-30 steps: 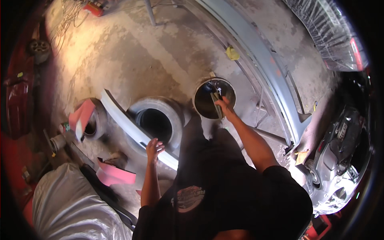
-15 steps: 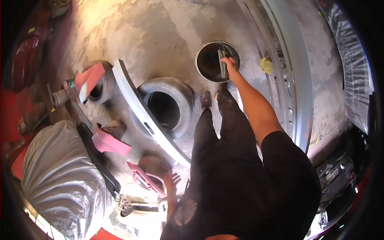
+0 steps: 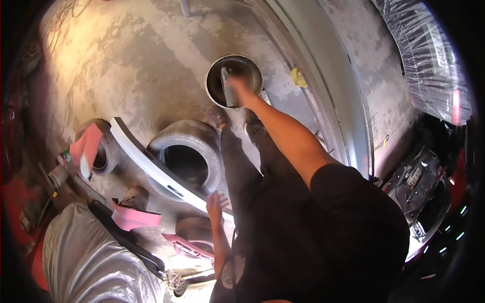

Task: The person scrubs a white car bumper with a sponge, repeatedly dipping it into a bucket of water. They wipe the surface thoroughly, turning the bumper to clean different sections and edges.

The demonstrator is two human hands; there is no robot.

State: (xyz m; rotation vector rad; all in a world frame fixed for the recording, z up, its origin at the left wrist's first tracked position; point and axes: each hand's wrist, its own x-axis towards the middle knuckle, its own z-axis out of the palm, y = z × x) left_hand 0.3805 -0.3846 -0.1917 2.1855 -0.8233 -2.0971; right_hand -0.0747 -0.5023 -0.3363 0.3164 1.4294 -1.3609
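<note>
My right hand [image 3: 239, 90] reaches forward, somewhat blurred, over a round bucket [image 3: 209, 86] with a pale rim and dark inside. Its fingers are closed on a long, flat grey block [image 3: 225, 80], whose exact kind I cannot make out. The block is over the bucket's mouth; its lower end lies near the near rim. Low by my left side hangs my left hand [image 3: 216, 203], fingers apart and nothing in them. A long silver-white trim piece [image 3: 146, 160] lies beside that hand, resting across a large tyre [image 3: 209, 146].
A long grey car body panel [image 3: 323, 76] stands on the right, with a yellow cloth [image 3: 298, 78] at its edge. Pink painted parts [image 3: 134, 217] lie on the left among tyres. Plastic sheeting [image 3: 96, 252] covers something at lower left. A car bumper [image 3: 411, 187] is at right.
The view has shifted, so the floor things sit lower and farther left or right. My right hand still holds the grey block over the bucket. My left hand remains empty.
</note>
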